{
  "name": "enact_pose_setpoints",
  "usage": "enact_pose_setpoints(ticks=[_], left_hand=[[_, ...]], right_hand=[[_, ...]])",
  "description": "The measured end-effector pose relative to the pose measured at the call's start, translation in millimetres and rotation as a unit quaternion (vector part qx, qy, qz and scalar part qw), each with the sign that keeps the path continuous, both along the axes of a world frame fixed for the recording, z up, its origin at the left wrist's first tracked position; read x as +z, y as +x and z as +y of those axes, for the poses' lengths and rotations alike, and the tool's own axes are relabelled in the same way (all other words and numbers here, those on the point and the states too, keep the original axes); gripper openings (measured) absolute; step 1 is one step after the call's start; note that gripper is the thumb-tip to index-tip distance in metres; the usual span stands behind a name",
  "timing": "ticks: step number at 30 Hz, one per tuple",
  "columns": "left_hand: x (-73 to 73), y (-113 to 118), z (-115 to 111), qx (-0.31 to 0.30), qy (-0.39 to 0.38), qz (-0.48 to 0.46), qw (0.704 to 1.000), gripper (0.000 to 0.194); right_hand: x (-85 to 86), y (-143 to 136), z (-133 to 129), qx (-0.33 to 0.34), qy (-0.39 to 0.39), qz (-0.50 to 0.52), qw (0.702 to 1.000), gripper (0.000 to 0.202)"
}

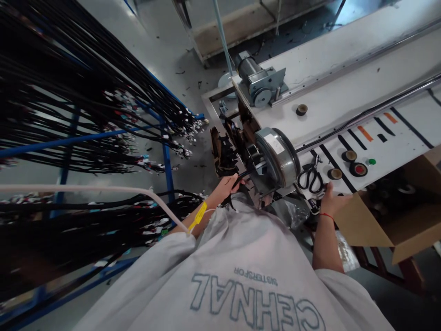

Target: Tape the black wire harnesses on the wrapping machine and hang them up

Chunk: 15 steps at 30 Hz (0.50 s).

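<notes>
My left hand (227,186) is at the end of the machine, fingers curled shut around a black cable (241,177) that runs into the dark mechanism beside the round grey motor housing (277,156). A yellow tag (198,215) hangs at that wrist. My right hand (332,198) rests at the near edge of the white counter (344,92), against the flap of a brown cardboard box (396,225); fingers look loosely bent, and I can't tell if they grip anything. Red string on that wrist. Black scissors (310,177) lie on the counter just left of the right hand, between it and the motor housing. Near them are round knobs, a red button (358,169) and a small green button (370,162). Far left, a blue rack (167,156) carries many hanging black cable bundles (86,101), well apart from both hands. A pale hose (103,189) crosses in front of the rack toward my left arm. Grey floor below.
</notes>
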<state>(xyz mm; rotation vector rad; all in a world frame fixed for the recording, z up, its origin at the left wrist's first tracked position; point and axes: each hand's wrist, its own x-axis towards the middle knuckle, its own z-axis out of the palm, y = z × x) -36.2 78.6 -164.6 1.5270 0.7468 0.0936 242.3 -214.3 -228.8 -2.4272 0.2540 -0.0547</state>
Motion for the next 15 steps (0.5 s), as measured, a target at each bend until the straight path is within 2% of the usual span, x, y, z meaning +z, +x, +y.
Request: enact_pose_setpoints(ticks=[2,4,10,12,15], left_hand=[[0.0,-0.3,-4.3,0.019,-0.077,-0.018,0.997,0.068],[-1.8,0.5,-8.5,0.036,-0.115,-0.021,0.992,0.067],[-0.7,2.5,-11.7,0.044,-0.090,-0.007,0.995,0.065],[0.4,-0.3,-10.0,0.026,-0.089,-0.012,0.996,0.064],[-1.0,-8.6,-7.1,-0.044,-0.100,0.007,0.994,0.063]], right_hand=[[0.4,0.9,0.5,0.001,0.001,-0.002,1.000,0.111],[1.3,1.3,1.2,0.002,0.005,0.000,1.000,0.112],[3.6,-1.3,1.7,0.003,0.018,-0.016,1.000,0.109],[3.3,-1.5,1.1,0.003,0.022,-0.015,1.000,0.107],[1.3,-0.3,-0.1,0.003,0.017,-0.022,1.000,0.104]])
